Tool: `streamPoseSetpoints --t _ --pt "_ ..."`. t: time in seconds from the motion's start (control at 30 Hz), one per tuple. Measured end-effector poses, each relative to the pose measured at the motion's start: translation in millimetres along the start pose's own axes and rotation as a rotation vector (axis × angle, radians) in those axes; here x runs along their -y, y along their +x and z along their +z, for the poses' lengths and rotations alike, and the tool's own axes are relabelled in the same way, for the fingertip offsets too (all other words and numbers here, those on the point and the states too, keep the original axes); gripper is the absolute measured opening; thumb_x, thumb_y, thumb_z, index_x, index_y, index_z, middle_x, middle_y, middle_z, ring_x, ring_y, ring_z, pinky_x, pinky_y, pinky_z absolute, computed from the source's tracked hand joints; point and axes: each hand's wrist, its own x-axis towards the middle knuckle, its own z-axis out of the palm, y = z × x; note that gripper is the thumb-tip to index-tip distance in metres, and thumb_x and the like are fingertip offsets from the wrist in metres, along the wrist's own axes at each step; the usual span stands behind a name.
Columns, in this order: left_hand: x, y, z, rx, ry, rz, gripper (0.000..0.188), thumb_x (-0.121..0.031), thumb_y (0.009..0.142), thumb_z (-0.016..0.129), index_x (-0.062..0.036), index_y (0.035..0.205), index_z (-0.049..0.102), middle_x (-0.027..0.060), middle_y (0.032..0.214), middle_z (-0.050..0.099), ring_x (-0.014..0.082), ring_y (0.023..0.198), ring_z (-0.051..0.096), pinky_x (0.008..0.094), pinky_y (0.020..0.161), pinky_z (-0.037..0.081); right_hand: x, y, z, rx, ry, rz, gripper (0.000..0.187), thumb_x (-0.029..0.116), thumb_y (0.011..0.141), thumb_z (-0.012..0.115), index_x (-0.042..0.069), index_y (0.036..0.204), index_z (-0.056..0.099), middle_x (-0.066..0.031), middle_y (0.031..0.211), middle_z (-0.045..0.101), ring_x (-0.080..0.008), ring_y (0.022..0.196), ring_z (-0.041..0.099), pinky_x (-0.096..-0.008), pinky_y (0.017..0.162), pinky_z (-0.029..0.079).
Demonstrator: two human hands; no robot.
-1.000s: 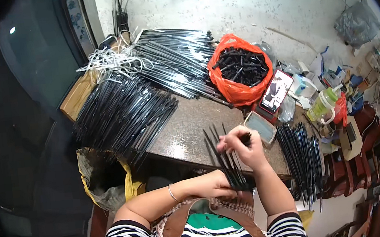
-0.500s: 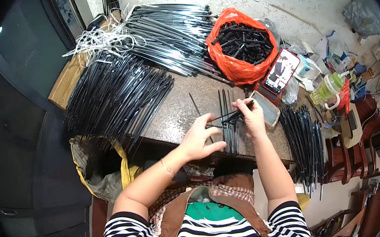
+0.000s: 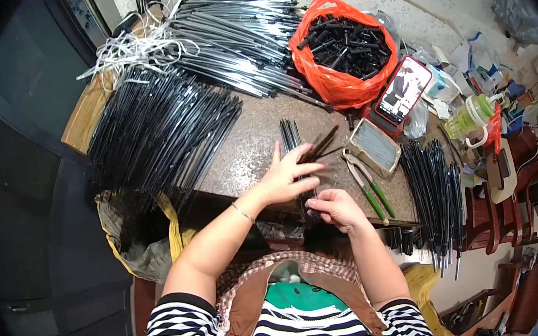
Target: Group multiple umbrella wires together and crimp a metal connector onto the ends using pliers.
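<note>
A small bundle of thin black rods lies on the brown stone table, pointing away from me. My left hand rests flat on the rods with fingers spread. At the table's near edge my right hand is closed around the bundle's near end. A few loose rods stick out to the right from under my left fingers.
A large heap of black rods lies left, a grey-black heap and white strips behind. An orange bag of black parts, a phone, a small tray, green-handled pliers and another rod pile sit right.
The bundle has come down from upright in my hands to flat on the table. My left hand now presses it, and my right hand has dropped to its near end.
</note>
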Motion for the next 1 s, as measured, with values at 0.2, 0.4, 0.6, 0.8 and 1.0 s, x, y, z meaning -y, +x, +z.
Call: streamPoseSetpoints --t 0.2,0.4,0.6,0.8,1.0 --pt "-19 -15 5 -0.055 0.084 -0.023 0.038 -0.018 0.065 0.048 -0.0219 0.102 0.048 0.0143 0.119 0.025 0.0286 0.112 0.022 0.0522 0.088 0.0 -12 -1 2 -0.06 -0.014 -0.203 0.012 0.014 0.07 0.054 0.003 0.067 0.05 0.0003 0.055 0.048 -0.005 0.043 0.04 -0.0175 0.038 0.029" --pt "-4 -45 -26 -0.426 -0.666 -0.293 0.021 0.008 0.06 0.04 -0.002 0.073 0.054 0.0062 0.086 0.042 0.0154 0.082 0.045 0.028 0.078 0.034 -15 -18 -35 -0.183 -0.113 -0.31 0.012 0.013 0.069 0.054 0.002 0.066 0.051 -0.0015 0.057 0.05 -0.005 0.045 0.04 -0.0171 0.04 0.029" --pt "-15 -31 -19 -0.359 -0.355 -0.082 0.017 -0.008 0.066 0.048 -0.0042 0.08 0.057 0.0051 0.101 0.039 0.0156 0.093 0.039 0.0306 0.079 0.024 -1 -19 -9 -0.023 0.079 -0.238 0.011 0.012 0.071 0.054 0.002 0.067 0.053 -0.0018 0.057 0.052 -0.0028 0.037 0.037 -0.0138 0.032 0.026" --pt "-23 -14 -20 0.06 -0.129 -0.163 0.031 -0.034 0.071 0.048 -0.0223 0.098 0.052 0.01 0.125 0.019 0.025 0.117 0.01 0.0545 0.082 -0.011 -7 -16 -18 -0.01 0.139 -0.183 0.011 0.012 0.073 0.051 0.001 0.07 0.053 -0.0035 0.06 0.053 -0.0041 0.039 0.042 -0.0137 0.033 0.029" --pt "-40 14 8 0.095 0.038 -0.041 0.034 -0.024 0.069 0.049 -0.0215 0.102 0.048 0.0124 0.123 0.021 0.0265 0.116 0.013 0.0573 0.084 -0.004 -12 -14 -13 -0.071 0.139 -0.187 0.009 0.011 0.072 0.05 0.002 0.071 0.051 -0.0038 0.061 0.053 -0.005 0.039 0.042 -0.0151 0.034 0.03"
